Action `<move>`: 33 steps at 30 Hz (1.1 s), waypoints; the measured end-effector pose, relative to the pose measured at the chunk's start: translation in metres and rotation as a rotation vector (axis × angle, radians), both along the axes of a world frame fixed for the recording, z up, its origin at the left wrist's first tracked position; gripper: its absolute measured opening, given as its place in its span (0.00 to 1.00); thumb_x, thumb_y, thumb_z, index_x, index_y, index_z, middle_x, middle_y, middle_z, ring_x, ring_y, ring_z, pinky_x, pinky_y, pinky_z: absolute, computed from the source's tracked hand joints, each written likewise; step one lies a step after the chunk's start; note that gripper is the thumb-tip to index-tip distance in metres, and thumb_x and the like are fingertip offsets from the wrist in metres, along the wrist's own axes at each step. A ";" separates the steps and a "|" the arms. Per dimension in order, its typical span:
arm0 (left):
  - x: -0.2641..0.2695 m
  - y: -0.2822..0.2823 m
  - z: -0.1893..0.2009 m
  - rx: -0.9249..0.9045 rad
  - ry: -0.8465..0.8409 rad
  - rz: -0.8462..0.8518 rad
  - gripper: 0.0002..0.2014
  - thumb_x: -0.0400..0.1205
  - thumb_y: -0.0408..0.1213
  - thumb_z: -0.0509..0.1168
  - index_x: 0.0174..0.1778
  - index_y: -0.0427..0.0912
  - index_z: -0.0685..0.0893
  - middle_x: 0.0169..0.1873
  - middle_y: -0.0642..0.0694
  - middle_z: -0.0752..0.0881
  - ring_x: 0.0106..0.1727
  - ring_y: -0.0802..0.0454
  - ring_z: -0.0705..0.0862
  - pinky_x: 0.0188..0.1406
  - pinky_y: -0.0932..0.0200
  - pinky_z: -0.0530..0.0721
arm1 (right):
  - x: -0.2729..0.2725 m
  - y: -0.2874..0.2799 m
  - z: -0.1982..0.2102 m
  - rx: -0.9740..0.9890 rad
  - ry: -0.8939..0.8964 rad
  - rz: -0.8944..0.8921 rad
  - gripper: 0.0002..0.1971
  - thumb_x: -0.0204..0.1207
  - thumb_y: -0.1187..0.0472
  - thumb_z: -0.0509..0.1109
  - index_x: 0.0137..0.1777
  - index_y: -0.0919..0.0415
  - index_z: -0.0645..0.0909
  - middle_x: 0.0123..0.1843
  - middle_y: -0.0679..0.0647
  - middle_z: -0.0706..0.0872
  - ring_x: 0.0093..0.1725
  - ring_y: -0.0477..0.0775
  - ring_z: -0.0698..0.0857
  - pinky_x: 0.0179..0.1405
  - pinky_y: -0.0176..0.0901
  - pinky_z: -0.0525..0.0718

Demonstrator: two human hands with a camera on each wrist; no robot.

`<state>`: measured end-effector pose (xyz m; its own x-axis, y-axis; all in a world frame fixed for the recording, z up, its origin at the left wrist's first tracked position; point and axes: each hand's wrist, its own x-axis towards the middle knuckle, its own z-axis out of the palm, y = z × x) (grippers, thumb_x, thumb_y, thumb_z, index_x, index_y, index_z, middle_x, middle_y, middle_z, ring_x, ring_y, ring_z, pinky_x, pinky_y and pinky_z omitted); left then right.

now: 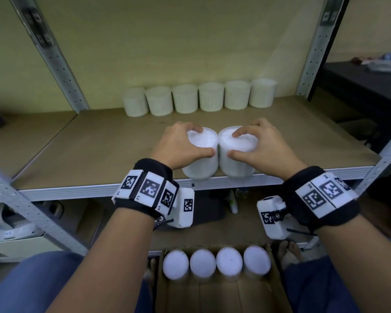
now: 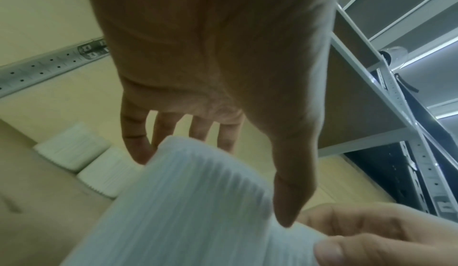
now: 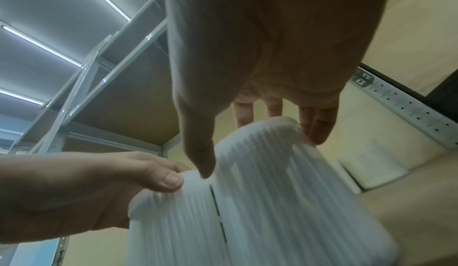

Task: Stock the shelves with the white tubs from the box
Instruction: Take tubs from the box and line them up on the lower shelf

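Two white ribbed tubs stand side by side, touching, at the front edge of the wooden shelf (image 1: 104, 145). My left hand (image 1: 183, 143) grips the left tub (image 1: 201, 163) from above, thumb on the near side and fingers over the far rim. My right hand (image 1: 255, 145) grips the right tub (image 1: 235, 166) the same way. In the left wrist view the left hand (image 2: 218, 152) curls over its tub (image 2: 188, 201). The right wrist view shows the right hand (image 3: 260, 140) on its tub (image 3: 285, 191). Several more tubs (image 1: 217, 263) stand in the cardboard box (image 1: 221, 297) below.
A row of several white tubs (image 1: 199, 98) lines the back of the shelf against the yellow wall. Grey perforated uprights (image 1: 54, 59) frame the shelf at left and right. A dark table (image 1: 361, 80) with clutter stands at far right. Items sit on the lower shelf.
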<state>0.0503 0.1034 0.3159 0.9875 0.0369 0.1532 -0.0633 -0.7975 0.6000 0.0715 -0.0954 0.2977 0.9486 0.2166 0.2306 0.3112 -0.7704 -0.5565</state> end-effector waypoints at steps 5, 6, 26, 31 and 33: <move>0.005 -0.005 -0.009 0.026 -0.012 0.000 0.27 0.69 0.56 0.74 0.63 0.53 0.81 0.68 0.52 0.78 0.70 0.51 0.74 0.60 0.58 0.73 | 0.002 -0.001 -0.012 0.050 -0.034 -0.005 0.23 0.70 0.47 0.76 0.65 0.49 0.81 0.67 0.50 0.75 0.71 0.56 0.70 0.64 0.34 0.64; 0.004 -0.004 -0.010 0.032 -0.012 0.000 0.27 0.69 0.56 0.74 0.64 0.52 0.80 0.68 0.52 0.78 0.70 0.50 0.74 0.62 0.56 0.74 | 0.001 0.000 -0.013 0.044 -0.038 0.000 0.23 0.71 0.46 0.75 0.66 0.49 0.80 0.68 0.50 0.75 0.71 0.56 0.70 0.64 0.35 0.64; -0.025 -0.001 0.015 0.150 -0.147 -0.070 0.17 0.79 0.44 0.67 0.63 0.48 0.80 0.58 0.50 0.80 0.61 0.52 0.77 0.55 0.65 0.70 | -0.024 0.007 0.029 -0.171 -0.135 0.062 0.20 0.79 0.50 0.65 0.70 0.53 0.77 0.67 0.51 0.77 0.70 0.54 0.71 0.69 0.46 0.72; -0.026 -0.007 0.010 0.212 -0.071 -0.060 0.16 0.80 0.41 0.66 0.63 0.45 0.81 0.61 0.48 0.80 0.65 0.51 0.76 0.55 0.66 0.69 | -0.018 0.008 0.023 -0.289 -0.061 0.084 0.19 0.80 0.53 0.64 0.70 0.54 0.77 0.69 0.52 0.77 0.71 0.56 0.71 0.70 0.50 0.73; -0.026 -0.009 0.005 0.233 -0.053 -0.059 0.15 0.80 0.37 0.65 0.64 0.44 0.82 0.63 0.47 0.80 0.67 0.50 0.75 0.55 0.67 0.67 | -0.015 0.005 0.016 -0.304 -0.062 0.100 0.17 0.80 0.58 0.65 0.68 0.54 0.79 0.68 0.51 0.79 0.69 0.55 0.73 0.69 0.48 0.72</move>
